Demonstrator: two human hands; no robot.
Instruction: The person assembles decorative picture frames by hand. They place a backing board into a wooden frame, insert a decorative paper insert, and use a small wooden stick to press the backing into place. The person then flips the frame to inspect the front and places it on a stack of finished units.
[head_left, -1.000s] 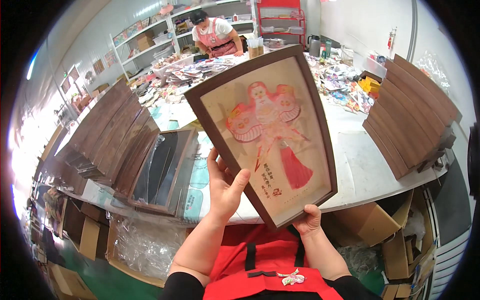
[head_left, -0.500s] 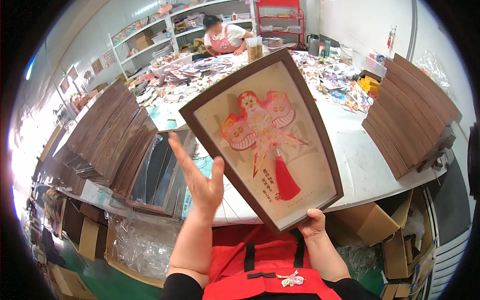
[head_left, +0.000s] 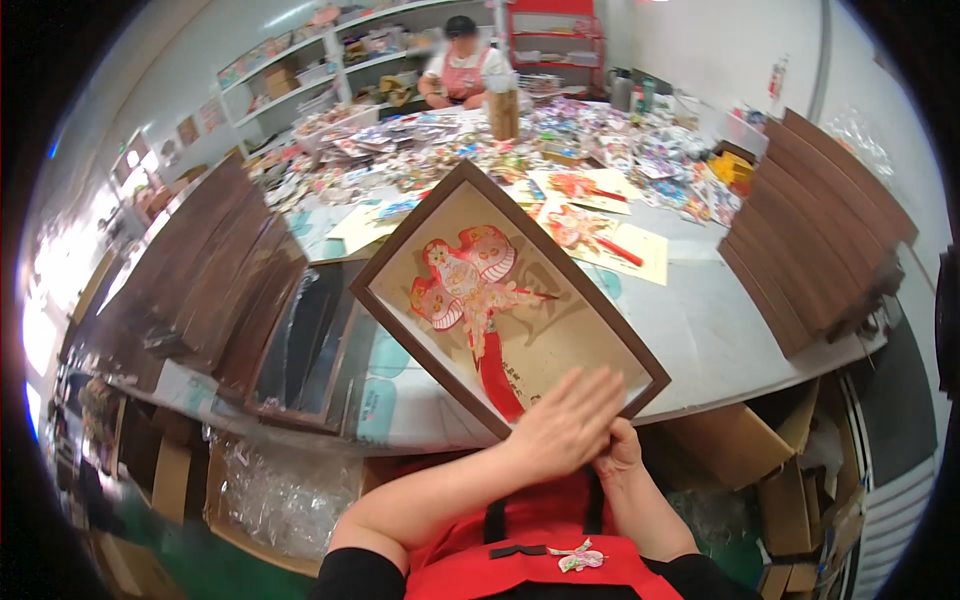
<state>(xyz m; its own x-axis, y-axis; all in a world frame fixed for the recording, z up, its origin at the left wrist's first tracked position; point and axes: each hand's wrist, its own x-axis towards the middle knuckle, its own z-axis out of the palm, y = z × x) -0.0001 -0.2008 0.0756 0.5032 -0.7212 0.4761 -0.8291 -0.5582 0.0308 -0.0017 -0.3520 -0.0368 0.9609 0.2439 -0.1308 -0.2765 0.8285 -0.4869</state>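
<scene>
A dark brown picture frame point(head_left: 410, 357) is held tilted over the near table edge. In it is a red and pink bird-shaped cutout point(head_left: 462, 280) with a red tassel point(head_left: 497, 378) on a cream backing. My right hand point(head_left: 622, 450) grips the frame's lower edge near its right corner, with part of the fingers hidden behind my left hand. My left hand point(head_left: 568, 420) lies across the lower right of the frame's front, fingers straight and together, slightly blurred. Whether its palm touches the surface, I cannot tell.
Stacked brown frames stand at the left point(head_left: 200, 275) and right point(head_left: 820, 235) of the white table point(head_left: 690, 330). Behind lie cream sheets point(head_left: 650, 262) with red cutouts and a heap of colourful pieces. A person point(head_left: 465, 70) sits across the table. Below are boxes point(head_left: 270, 490).
The frame has lowered and turned further sideways. My left hand has swung from beside its left edge across to its lower right. The person opposite now sits more upright.
</scene>
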